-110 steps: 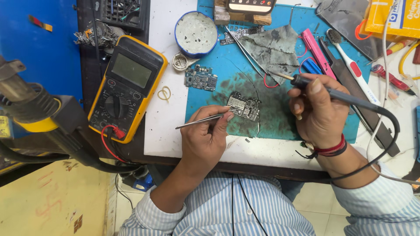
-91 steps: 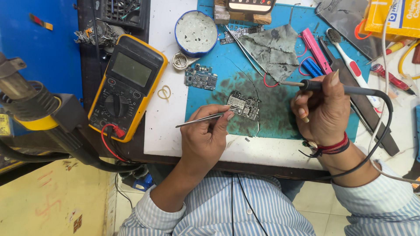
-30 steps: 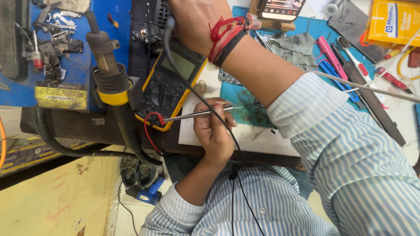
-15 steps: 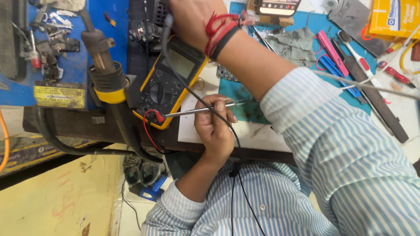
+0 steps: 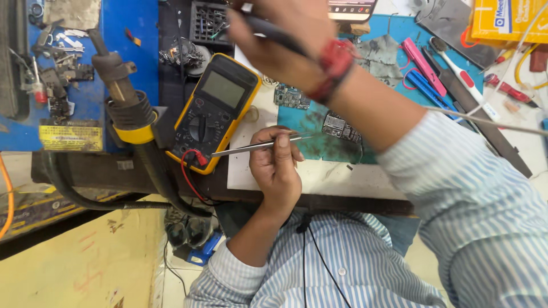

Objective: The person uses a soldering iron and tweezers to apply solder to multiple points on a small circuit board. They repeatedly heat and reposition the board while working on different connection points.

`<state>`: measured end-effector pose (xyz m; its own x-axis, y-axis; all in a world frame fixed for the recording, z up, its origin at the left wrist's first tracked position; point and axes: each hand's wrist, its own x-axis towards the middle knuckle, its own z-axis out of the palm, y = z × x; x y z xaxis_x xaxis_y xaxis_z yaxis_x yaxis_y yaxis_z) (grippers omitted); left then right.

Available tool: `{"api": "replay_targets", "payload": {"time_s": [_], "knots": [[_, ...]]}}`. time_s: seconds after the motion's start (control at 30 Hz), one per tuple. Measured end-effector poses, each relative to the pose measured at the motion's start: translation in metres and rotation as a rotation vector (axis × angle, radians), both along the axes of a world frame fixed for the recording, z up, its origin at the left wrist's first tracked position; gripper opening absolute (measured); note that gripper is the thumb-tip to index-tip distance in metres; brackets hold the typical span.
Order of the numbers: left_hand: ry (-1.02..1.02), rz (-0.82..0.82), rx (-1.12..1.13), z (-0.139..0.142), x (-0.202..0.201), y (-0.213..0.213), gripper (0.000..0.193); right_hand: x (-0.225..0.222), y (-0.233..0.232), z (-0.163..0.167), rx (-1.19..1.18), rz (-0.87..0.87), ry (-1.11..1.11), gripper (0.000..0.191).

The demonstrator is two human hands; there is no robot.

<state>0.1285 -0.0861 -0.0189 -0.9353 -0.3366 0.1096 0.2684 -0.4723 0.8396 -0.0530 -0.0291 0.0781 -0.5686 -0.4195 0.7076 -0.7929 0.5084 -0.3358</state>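
Note:
My left hand (image 5: 277, 165) grips thin metal tweezers (image 5: 251, 147), which lie level with their tips pointing left toward the yellow multimeter (image 5: 214, 111). This hand rests at the near edge of the blue work mat (image 5: 311, 117). A small circuit board (image 5: 341, 126) lies on the mat just right of the hand. My right hand (image 5: 279, 34), with red bands at the wrist, reaches across the top of the view. It is shut on a dark soldering iron handle (image 5: 268, 31) above the multimeter. The iron's tip is hidden.
A second small board (image 5: 290, 97) lies near the multimeter. A hot-air wand on a black hose (image 5: 123, 97) stands at left. Pink and blue hand tools (image 5: 422, 74), a toothbrush (image 5: 456, 65) and a yellow box (image 5: 502, 20) sit at right.
My right arm swung from the right side of the mat across to the upper left, carrying the soldering iron. My left hand kept the tweezers in nearly the same spot.

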Motion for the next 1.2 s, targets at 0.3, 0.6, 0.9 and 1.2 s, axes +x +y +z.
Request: {"api": "replay_targets", "payload": {"time_s": [0.3,0.6,0.9,1.2], "knots": [[-0.021,-0.064,-0.161,0.004,-0.02,0.028,0.016,0.059,0.18,-0.037,-0.562,-0.074,-0.526,0.02],[-0.093,-0.108,-0.341,0.006,-0.052,0.077,0.019,0.081,0.262,-0.071,-0.468,0.032,-0.71,0.02],[-0.21,-0.171,-0.515,0.013,-0.093,0.104,0.019,0.052,0.283,-0.067,-0.188,0.133,-0.511,0.006],[-0.156,-0.106,-0.796,0.015,-0.107,0.115,0.013,0.036,0.293,-0.075,-0.127,0.134,-0.458,0.006]]}}
